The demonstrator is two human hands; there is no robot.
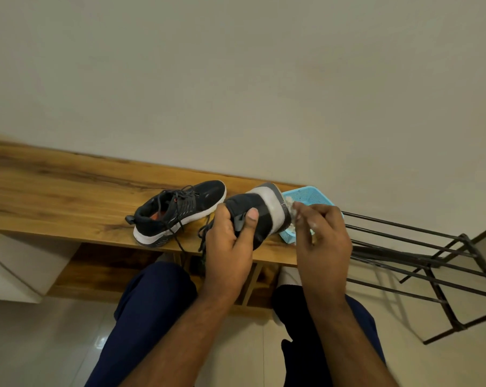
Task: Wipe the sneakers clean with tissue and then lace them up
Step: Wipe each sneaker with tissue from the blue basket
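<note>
left hand [230, 233] gripping shoe [253, 216], toe pointing away | my right hand [321, 233] pinching tissue [291, 212] at sole edge, right beside it | right does the wiping

Left hand [230, 238] grips sneaker [257, 216]; right hand [324, 236] pinches tissue [292, 210].

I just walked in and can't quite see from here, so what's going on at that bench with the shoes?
A seated person is cleaning a pair of dark sneakers. Their left hand grips one sneaker, tipped so its white sole edge faces the right hand, which pinches a wad of tissue against that sole. The other sneaker sits on the wooden bench, laces loose. A blue basket stands behind the hands.
</note>
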